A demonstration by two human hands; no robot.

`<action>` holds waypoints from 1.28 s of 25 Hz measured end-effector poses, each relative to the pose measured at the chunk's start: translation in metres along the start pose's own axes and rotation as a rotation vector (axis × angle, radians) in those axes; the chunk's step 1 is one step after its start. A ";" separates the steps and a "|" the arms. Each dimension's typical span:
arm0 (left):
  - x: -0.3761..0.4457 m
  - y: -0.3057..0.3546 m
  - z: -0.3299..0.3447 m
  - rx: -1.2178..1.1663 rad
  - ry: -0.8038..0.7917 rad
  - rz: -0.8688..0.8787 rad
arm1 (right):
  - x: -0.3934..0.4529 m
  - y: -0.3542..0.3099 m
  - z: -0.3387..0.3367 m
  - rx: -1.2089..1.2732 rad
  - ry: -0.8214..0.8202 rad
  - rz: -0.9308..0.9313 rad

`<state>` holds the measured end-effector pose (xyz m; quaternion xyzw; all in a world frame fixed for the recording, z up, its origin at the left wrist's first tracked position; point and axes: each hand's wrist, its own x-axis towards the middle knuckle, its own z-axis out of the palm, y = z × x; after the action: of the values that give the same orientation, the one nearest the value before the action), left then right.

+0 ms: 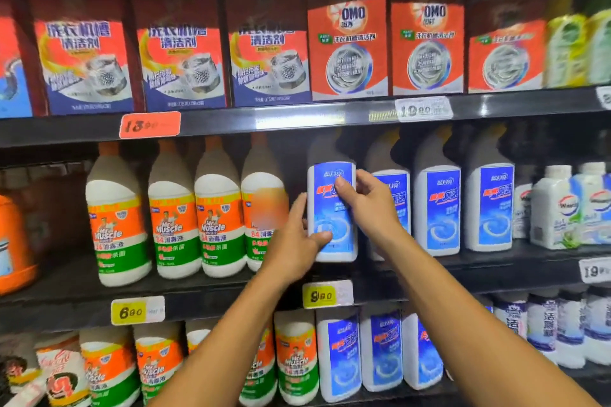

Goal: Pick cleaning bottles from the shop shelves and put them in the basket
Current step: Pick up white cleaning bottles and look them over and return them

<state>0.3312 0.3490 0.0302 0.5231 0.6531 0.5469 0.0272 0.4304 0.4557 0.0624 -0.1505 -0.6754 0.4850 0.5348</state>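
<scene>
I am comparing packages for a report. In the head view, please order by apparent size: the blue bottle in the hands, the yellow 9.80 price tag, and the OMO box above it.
1. OMO box, largest.
2. Blue bottle, slightly smaller, though it is nearer the camera, so their order is unsure.
3. Yellow price tag, clearly smallest.

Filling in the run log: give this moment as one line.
stage: picking | left hand: holds blue-label bottle low | right hand: holds it high | place: middle shelf | basket: unseen

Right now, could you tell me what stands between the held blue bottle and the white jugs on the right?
Three more blue bottles in a row, seen in the head view.
</scene>
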 end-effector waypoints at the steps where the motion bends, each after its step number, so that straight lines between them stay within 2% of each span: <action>1: 0.006 -0.004 0.002 0.021 -0.002 0.009 | 0.004 0.002 0.000 -0.028 0.009 -0.001; 8: 0.008 -0.040 0.023 -0.006 0.052 0.030 | 0.002 0.022 -0.004 -0.252 -0.052 -0.070; 14: 0.010 -0.048 0.029 -0.009 0.073 0.004 | 0.007 0.026 -0.006 -0.390 0.020 -0.111; 16: 0.010 -0.050 0.029 -0.035 0.056 -0.016 | 0.004 0.025 -0.007 -0.519 0.044 -0.149; 19: 0.011 -0.051 0.031 -0.054 0.054 -0.038 | -0.002 0.022 -0.015 -0.662 0.127 -0.298; 22: 0.012 -0.048 0.035 -0.072 0.064 -0.049 | -0.007 0.018 -0.042 -0.536 0.297 -0.411; 24: 0.012 -0.047 0.036 -0.082 0.057 -0.051 | -0.001 0.017 -0.063 -0.527 0.337 -0.433; 26: 0.012 -0.046 0.036 -0.080 0.058 -0.050 | 0.012 0.014 -0.077 -0.635 0.295 -0.446; 29: 0.011 -0.046 0.034 -0.081 0.033 -0.052 | 0.028 0.009 -0.082 -0.844 0.109 -0.380; 32: 0.008 -0.045 0.034 -0.077 0.011 -0.056 | 0.029 0.010 -0.081 -0.933 0.005 -0.335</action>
<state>0.3192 0.3848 -0.0128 0.5003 0.6460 0.5735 0.0589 0.4867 0.5214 0.0677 -0.2643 -0.8341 0.0381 0.4827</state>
